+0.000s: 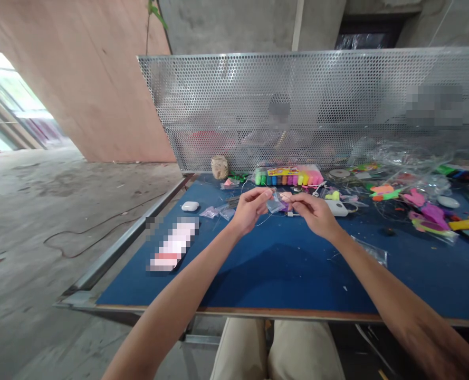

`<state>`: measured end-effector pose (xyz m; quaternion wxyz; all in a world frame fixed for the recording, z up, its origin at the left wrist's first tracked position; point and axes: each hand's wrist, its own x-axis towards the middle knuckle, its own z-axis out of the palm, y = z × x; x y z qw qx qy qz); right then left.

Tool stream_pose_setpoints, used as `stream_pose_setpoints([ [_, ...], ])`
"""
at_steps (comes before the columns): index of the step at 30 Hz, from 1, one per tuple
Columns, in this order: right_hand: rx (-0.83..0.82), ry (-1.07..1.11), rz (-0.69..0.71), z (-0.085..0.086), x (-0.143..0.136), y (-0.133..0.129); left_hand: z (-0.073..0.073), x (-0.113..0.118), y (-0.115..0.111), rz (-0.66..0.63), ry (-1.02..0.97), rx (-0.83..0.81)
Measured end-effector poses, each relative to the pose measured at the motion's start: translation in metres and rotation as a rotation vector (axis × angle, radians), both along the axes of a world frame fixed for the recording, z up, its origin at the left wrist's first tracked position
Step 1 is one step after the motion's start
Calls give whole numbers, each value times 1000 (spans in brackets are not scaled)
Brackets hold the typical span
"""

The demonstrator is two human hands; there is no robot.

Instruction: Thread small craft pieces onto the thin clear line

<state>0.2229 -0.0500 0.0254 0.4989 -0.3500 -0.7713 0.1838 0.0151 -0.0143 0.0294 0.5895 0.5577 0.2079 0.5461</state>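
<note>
Over the middle of the blue table (266, 285), my left hand (250, 210) is closed in a pinch, thumb against forefinger. A thin wire-like strand (251, 189) runs from its fingertips, curving up and left. My right hand (314, 212) faces it a short way off, also pinching, with the fine strand at its fingertips. A small clear plastic bag (276, 203) shows between the hands; whether either hand touches it I cannot tell. Behind the right hand lies a white power strip (337, 208).
A perforated metal panel (234, 105) stands along the table's back. Before it sit a pack of colourful tubs (289, 175) and a beige lump (219, 167). A white earbud case (190, 206) lies left. Bright foam-like pieces (434, 214) and plastic wrap (412, 158) clutter the right.
</note>
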Motion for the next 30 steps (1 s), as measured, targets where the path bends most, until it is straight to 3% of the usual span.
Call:
stream_pose_setpoints([
  [14, 20, -134, 61, 0, 7, -1, -1, -11, 8, -246, 53, -181],
  [30, 20, -63, -12, 1, 9, -1, -2, -5, 2, -85, 52, -102],
])
